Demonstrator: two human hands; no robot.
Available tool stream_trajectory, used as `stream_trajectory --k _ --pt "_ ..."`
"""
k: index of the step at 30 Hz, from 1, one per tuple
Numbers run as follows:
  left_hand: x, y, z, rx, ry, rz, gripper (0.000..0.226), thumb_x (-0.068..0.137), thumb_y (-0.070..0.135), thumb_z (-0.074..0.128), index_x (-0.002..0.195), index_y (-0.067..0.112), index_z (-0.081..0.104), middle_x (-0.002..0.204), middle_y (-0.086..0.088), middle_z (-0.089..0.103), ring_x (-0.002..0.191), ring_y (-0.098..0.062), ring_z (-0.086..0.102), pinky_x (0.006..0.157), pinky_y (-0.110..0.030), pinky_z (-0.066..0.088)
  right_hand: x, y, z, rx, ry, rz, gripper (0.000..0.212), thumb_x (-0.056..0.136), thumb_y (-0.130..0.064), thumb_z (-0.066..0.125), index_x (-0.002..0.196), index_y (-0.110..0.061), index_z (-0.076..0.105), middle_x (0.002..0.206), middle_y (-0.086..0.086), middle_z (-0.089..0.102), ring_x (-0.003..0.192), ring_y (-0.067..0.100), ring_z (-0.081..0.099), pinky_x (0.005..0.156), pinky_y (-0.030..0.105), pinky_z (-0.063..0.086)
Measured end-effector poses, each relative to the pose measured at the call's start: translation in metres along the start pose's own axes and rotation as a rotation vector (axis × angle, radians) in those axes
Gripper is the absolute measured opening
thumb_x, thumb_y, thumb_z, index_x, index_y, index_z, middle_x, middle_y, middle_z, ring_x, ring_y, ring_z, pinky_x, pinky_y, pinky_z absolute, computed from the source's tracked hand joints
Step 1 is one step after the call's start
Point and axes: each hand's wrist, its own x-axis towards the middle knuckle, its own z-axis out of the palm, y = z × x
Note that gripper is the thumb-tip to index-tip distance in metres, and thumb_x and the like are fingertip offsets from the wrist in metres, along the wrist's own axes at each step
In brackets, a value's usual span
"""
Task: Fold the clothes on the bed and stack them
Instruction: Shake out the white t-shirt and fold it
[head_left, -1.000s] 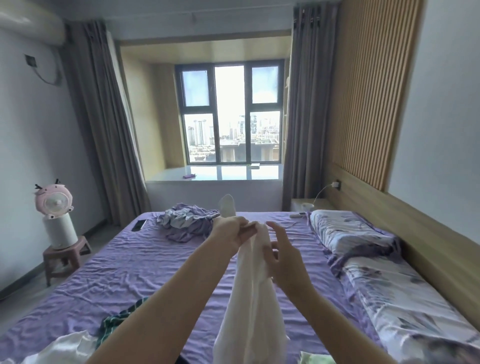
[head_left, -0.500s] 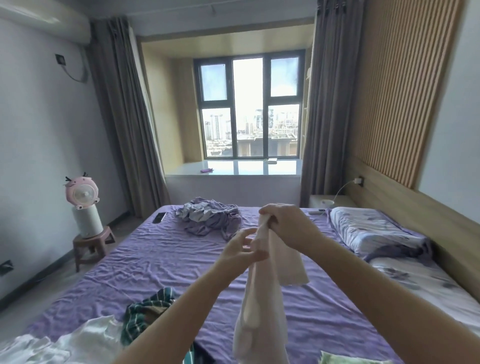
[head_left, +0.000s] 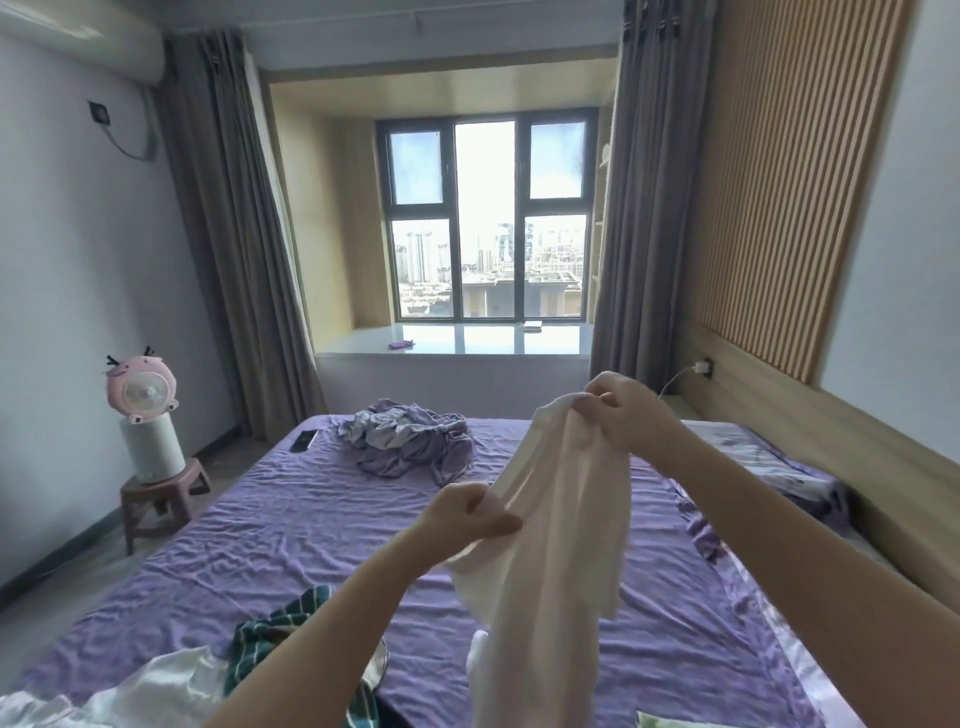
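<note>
- Garment (head_left: 550, 525): white, thin, held in the air above the bed (head_left: 291, 525); lower part hangs limp toward the near edge.
- R hand (head_left: 621, 415): fingers curled, pinching the top edge, raised high on the window side.
- L hand (head_left: 470, 512): thumb and fingers pinching a lower fold, nearer the body.
- Change vs. 0.5 s ago: hands were close together on a bunched strip; now well apart, cloth spread into a wider sheet between them. R has gone up and right, L down and left.
- Meaning: garment being opened and sorted for edges; fold itself not yet begun. Likely next: find 2nd corner, lay flat on bed.
- Remaining work: white cloth (head_left: 156, 691) and green striped item (head_left: 280, 629) lie unfolded at near left; purple heap (head_left: 410, 441) at far end. No stack visible.
- Risk: thin fabric may slip from a light pinch.
</note>
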Motion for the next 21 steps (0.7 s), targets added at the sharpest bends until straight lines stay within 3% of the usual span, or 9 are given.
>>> stream_trajectory --k 4,7,10,13,16,18,21 --pt "-0.002 -0.012 -0.024 0.123 -0.076 -0.052 0.039 0.076 0.025 0.079 0.06 0.017 0.044 0.055 0.011 0.035 0.051 -0.004 0.03 0.049 -0.02 0.023 0.0 0.023 -0.019 0.198 0.096 0.038 0.009 0.089 -0.018 0.061 0.087 -0.009 0.061 0.079 0.003 0.06 0.071 0.016 0.053 0.062 0.024 0.04" --pt "-0.004 -0.015 -0.039 0.061 -0.082 -0.054 0.032 0.081 0.024 0.074 0.065 0.014 0.048 0.057 0.009 0.035 0.05 -0.003 0.032 0.048 -0.016 0.025 -0.005 0.047 -0.025 0.341 0.112 0.099 0.009 0.084 -0.012 0.067 0.078 -0.016 0.061 0.072 0.001 0.061 0.065 0.011 0.051 0.061 0.02 0.042" --pt "-0.001 -0.015 -0.041 0.047 0.006 -0.045 0.041 0.088 0.026 0.066 0.058 0.02 0.04 0.049 0.013 0.033 0.045 -0.001 0.029 0.048 -0.02 0.025 -0.016 0.07 -0.018 0.368 0.061 0.161 0.005 0.083 -0.008 0.067 0.088 -0.009 0.065 0.073 0.003 0.061 0.065 0.012 0.052 0.052 0.008 0.041" --pt "0.001 -0.013 -0.033 0.094 0.09 0.024 0.05 0.088 0.032 0.065 0.059 0.023 0.026 0.055 0.012 0.024 0.048 -0.003 0.021 0.051 -0.026 0.02 -0.026 0.087 -0.007 0.293 0.004 0.179 0.009 0.085 -0.009 0.065 0.094 -0.008 0.069 0.073 0.001 0.063 0.066 0.01 0.054 0.053 0.004 0.041" --pt "-0.003 -0.004 -0.031 0.103 0.039 0.032 0.045 0.081 0.031 0.073 0.061 0.02 0.034 0.057 0.01 0.031 0.049 -0.002 0.027 0.049 -0.021 0.024 -0.032 0.098 -0.005 0.101 -0.02 0.152 0.008 0.085 -0.015 0.066 0.078 -0.011 0.067 0.063 -0.003 0.057 0.06 0.01 0.049 0.051 0.008 0.037" --pt "-0.007 0.002 -0.036 0.086 -0.085 -0.014 0.037 0.077 0.019 0.078 0.066 0.018 0.043 0.057 0.011 0.039 0.05 -0.001 0.035 0.047 -0.016 0.03 -0.036 0.104 -0.006 0.049 0.001 0.138 0.016 0.085 -0.019 0.067 0.077 -0.006 0.064 0.061 -0.002 0.053 0.059 0.011 0.046 0.052 0.014 0.034" --pt "-0.014 0.008 -0.048 0.161 -0.191 -0.043 0.021 0.078 0.008 0.075 0.074 0.013 0.054 0.066 0.004 0.044 0.062 -0.007 0.04 0.052 -0.018 0.033 -0.044 0.109 -0.007 0.066 0.06 0.084 0.009 0.087 -0.016 0.063 0.082 -0.009 0.061 0.067 -0.004 0.058 0.064 0.012 0.051 0.057 0.013 0.036"
